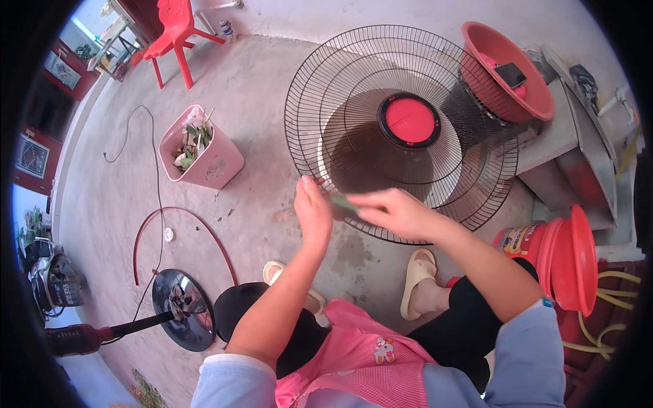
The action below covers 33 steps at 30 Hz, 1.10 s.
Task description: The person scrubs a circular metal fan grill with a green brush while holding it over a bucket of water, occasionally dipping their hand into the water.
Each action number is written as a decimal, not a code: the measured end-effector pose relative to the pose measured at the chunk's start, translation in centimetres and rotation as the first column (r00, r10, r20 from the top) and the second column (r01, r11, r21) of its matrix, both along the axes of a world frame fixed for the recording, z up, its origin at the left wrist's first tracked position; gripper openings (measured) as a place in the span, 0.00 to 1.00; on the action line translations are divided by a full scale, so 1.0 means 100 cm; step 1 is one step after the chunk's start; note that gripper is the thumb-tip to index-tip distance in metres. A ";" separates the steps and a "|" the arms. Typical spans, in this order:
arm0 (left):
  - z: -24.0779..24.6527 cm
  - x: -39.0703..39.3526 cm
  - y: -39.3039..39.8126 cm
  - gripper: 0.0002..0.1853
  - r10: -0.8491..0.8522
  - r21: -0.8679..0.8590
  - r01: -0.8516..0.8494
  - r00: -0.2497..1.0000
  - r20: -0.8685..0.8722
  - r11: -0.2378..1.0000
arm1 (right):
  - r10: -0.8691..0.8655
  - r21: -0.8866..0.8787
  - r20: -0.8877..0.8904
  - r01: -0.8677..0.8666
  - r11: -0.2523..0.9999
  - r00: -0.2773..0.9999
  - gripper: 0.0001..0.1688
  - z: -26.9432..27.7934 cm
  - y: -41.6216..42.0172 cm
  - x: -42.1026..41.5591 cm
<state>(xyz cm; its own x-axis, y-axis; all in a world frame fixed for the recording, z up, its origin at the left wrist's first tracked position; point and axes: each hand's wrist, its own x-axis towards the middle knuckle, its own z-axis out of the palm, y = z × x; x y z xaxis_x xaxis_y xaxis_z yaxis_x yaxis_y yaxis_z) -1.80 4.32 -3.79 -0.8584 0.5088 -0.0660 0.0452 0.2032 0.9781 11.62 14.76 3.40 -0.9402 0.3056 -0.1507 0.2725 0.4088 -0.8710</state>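
Observation:
My left hand (312, 206) is at the near left edge of a large wire fan guard (352, 148), which has a red round centre. Its fingers seem to lie on the rim, but blur hides the exact grip. My right hand (390, 209) holds a blurred green cloth or pad (344, 203) just right of the left hand, close to the rim. Beneath the guard lies a round pan or basin (449, 188) with a pale rim and a dark inside.
A pink bin (224, 158) with leaves stands at left. Further left are a cable (157, 178), a red hoop strip (204, 222) and a black fan base (176, 326). A basin (541, 99) holding a phone (510, 75), red buckets (576, 255) and a red chair (173, 30) stand around.

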 end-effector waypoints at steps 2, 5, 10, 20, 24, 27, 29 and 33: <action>0.002 0.001 0.000 0.22 -0.035 -0.043 0.034 0.999 -0.020 0.998 | -0.106 0.180 -0.050 0.113 0.977 0.993 0.21 -0.015 -0.002 -0.034; 0.013 0.007 0.005 0.18 -0.093 -0.032 0.098 0.988 0.120 0.995 | -0.184 0.405 -0.126 0.220 0.887 0.975 0.21 -0.017 -0.002 -0.055; 0.026 -0.002 -0.001 0.14 -0.124 0.082 0.107 0.961 0.246 0.991 | 0.002 0.483 0.067 -0.035 0.875 0.998 0.22 0.008 -0.006 0.013; 0.047 0.007 0.001 0.10 -0.201 0.019 0.207 0.919 0.339 0.978 | -0.225 0.631 -0.113 0.244 0.737 0.968 0.22 -0.024 0.023 -0.080; 0.034 -0.006 -0.013 0.11 -0.366 0.038 0.379 0.858 0.359 0.925 | -0.126 0.572 -0.053 0.133 0.809 0.991 0.22 -0.016 0.005 -0.058; 0.032 0.003 -0.009 0.14 -0.393 0.110 0.380 0.848 0.356 0.919 | -0.073 0.484 -0.018 0.073 0.872 0.997 0.22 -0.009 -0.008 -0.021; 0.039 0.008 -0.010 0.16 -0.402 0.114 0.388 0.842 0.360 0.915 | -0.066 0.494 -0.038 0.076 0.866 0.997 0.22 -0.011 -0.006 -0.023; 0.040 0.008 -0.007 0.16 -0.389 0.124 0.371 0.837 0.386 0.920 | -0.215 0.590 -0.112 0.238 0.771 0.970 0.22 -0.016 0.022 -0.091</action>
